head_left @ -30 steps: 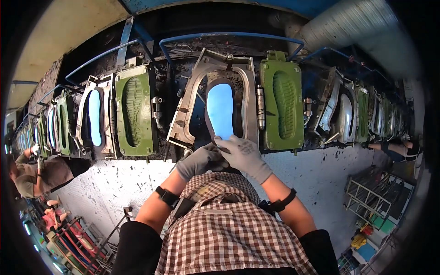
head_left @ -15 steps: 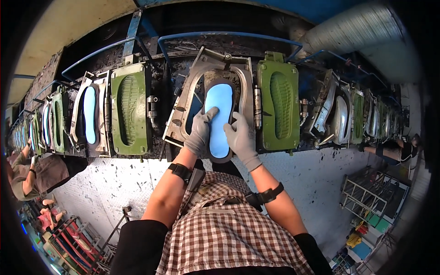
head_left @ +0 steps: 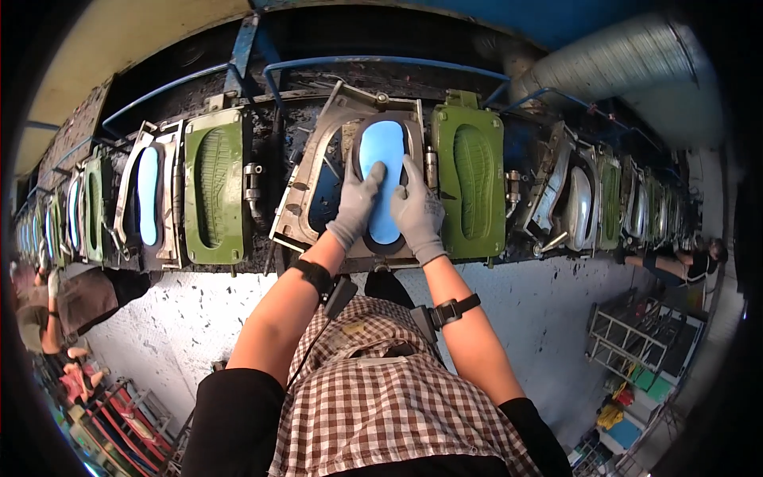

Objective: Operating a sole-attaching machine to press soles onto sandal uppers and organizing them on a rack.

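Note:
A blue insole (head_left: 383, 143) with a dark rim round it lies lengthwise over an open metal mould frame (head_left: 297, 188), right in front of me. My left hand (head_left: 355, 205), in a grey glove, grips its left side, thumb pressed on the blue face. On the opposite edge my gloved right hand (head_left: 418, 213) closes round the side, thumb near the middle; its fingers run up along the rim. The undersides of both grips are hidden. Hinged at the right of the frame is a green mould plate (head_left: 474, 183) with a ribbed sole-shaped hollow.
Further moulds line the bench both ways: a green plate (head_left: 214, 187) and a blue insole (head_left: 149, 195) at left, a bare metal form (head_left: 580, 207) at right. Blue rails (head_left: 389, 60) run behind. A co-worker (head_left: 60, 306) stands at far left, a metal rack (head_left: 628, 338) lower right.
Both hands have moved the insole away from me, further over the mould frame. My right hand's fingers have straightened along its edge. The whole view has shifted slightly.

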Tool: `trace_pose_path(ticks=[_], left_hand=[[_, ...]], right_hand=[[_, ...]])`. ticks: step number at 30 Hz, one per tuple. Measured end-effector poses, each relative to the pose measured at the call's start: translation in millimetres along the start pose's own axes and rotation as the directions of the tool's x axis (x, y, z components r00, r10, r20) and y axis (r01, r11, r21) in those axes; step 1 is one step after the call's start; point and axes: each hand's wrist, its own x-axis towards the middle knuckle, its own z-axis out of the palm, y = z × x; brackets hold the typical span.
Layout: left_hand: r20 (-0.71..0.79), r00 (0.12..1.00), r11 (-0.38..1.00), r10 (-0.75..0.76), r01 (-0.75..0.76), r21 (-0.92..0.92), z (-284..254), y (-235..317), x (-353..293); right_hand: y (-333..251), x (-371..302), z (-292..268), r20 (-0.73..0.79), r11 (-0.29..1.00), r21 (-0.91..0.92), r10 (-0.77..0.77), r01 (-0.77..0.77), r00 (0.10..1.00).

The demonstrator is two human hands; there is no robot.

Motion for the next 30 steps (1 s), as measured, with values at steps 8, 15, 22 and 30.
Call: trace_pose_path(ticks=[8, 15, 22, 30], left_hand=[[0.148, 0.946, 0.948, -0.288, 0.26, 0.183, -52, 1, -128], [-0.5, 0.86, 0.941, -0.102, 0.246, 0.232, -137, -46, -270], [-0.944, -0.244, 0.96, -0.223, 0.111, -0.255, -126, -226, -526], [-0.504, -0.71, 0.848, -0.493, -0.262, -0.461, 41, -444, -729]], right_hand=[[-2, -68, -16, 0.193, 0.891, 0.321, -0.394, 0.322, 0.898], [-10, -92, 1, 0.656, 0.795, 0.585, -0.581, 0.161, 0.481], [-65, -198, 25, 0.675, 0.571, 0.688, -0.73, 0.447, -0.108], [-59, -348, 33, 0.513, 0.099, 0.807, -0.606, 0.582, -0.608]])
